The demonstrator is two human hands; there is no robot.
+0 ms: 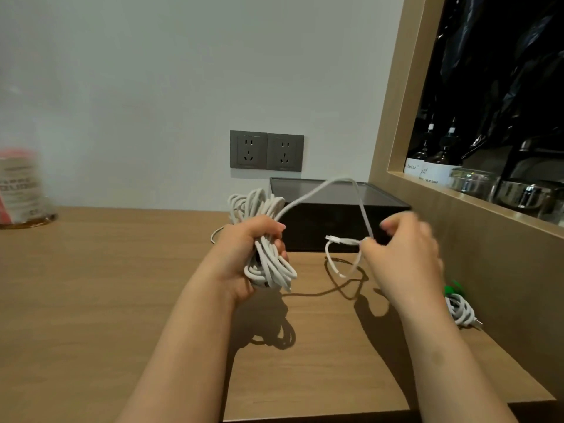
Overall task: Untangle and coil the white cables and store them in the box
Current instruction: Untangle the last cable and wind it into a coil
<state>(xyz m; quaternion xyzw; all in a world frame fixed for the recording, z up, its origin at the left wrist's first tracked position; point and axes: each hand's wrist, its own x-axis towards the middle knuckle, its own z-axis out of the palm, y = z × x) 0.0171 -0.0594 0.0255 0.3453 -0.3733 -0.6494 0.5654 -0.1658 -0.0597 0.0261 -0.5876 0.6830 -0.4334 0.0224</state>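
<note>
Fingers (273, 228) of the left hand (244, 242) were curled tight round a thick bundle (270, 267) of smooth, rubbery white cable, likely so the springy loops could not slip apart, while fingers (367, 245) of the right hand (406, 257) pinched the loose tail just behind its small plug (338, 239), probably to guide the last arc onto the bundle. Both hung above the wood-grain table (122, 285), just before the dark, flat-sided box (393, 199) at the wall; a second white coil (460, 311), bound with something green, lay on the table to the right
</note>
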